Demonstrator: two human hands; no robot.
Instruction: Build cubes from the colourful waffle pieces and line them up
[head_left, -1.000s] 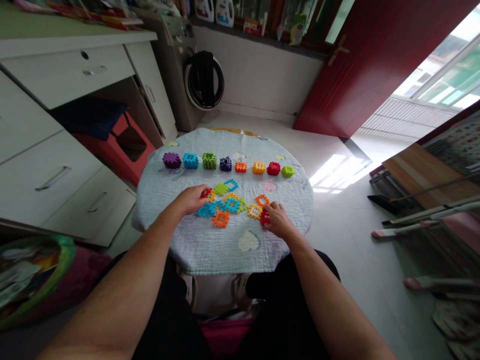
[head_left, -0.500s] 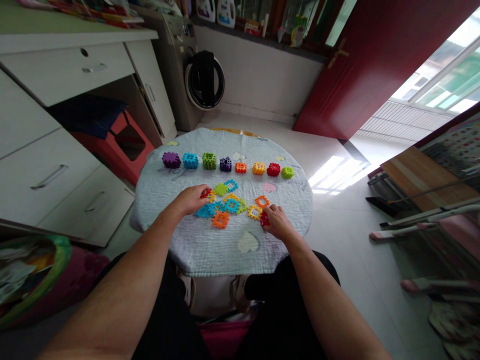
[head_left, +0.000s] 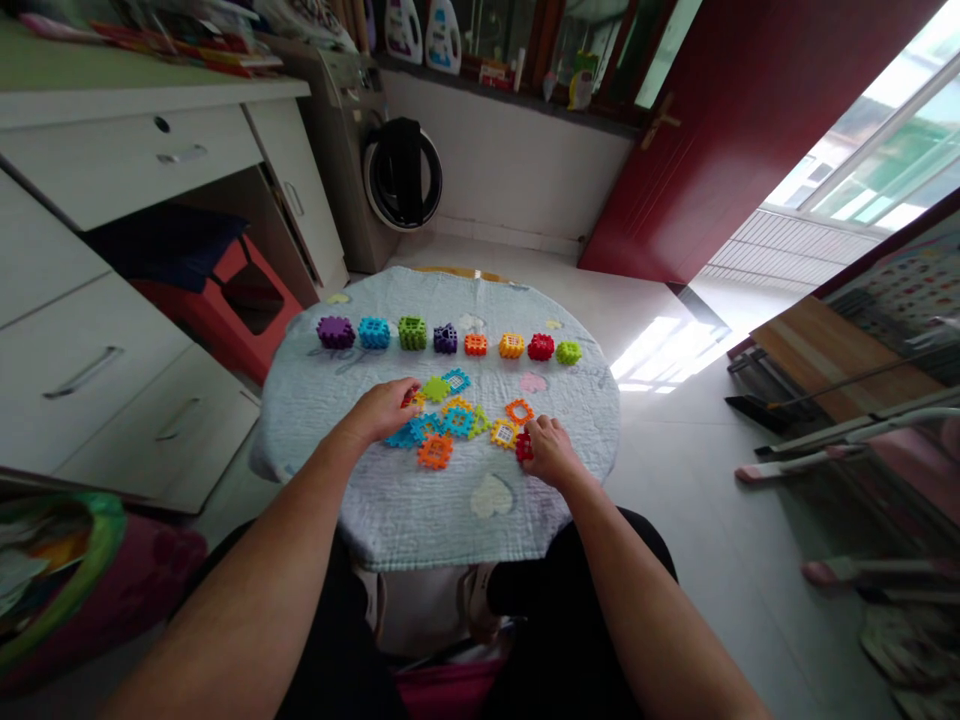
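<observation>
My left hand [head_left: 384, 410] is at the left edge of a loose pile of flat, notched plastic building pieces. Its fingers are closed on a red piece [head_left: 409, 394], mostly covered by the fingertips. Touching that spot are a lime green piece [head_left: 435, 389] and several blue pieces [head_left: 403, 435]. On the right, my right hand [head_left: 553, 450] has its fingers curled over another red piece [head_left: 523, 447], partly hidden. Left of it lie a yellow piece [head_left: 504, 433] and an orange frame piece [head_left: 519, 411]. Nearest me is an orange piece [head_left: 435, 451].
Across the far side of the cloth-covered table [head_left: 450, 520] runs a row of assembled cubes, from a purple one [head_left: 335, 332] to a lime one [head_left: 568, 353]. A red stool [head_left: 255, 290] and a bin [head_left: 142, 560] stand left; a folded chair [head_left: 847, 480] is right.
The whole view has shifted slightly, with the scene sitting a little lower and further left. Both hands stay at the same red pieces, with hardly any movement over the table.
</observation>
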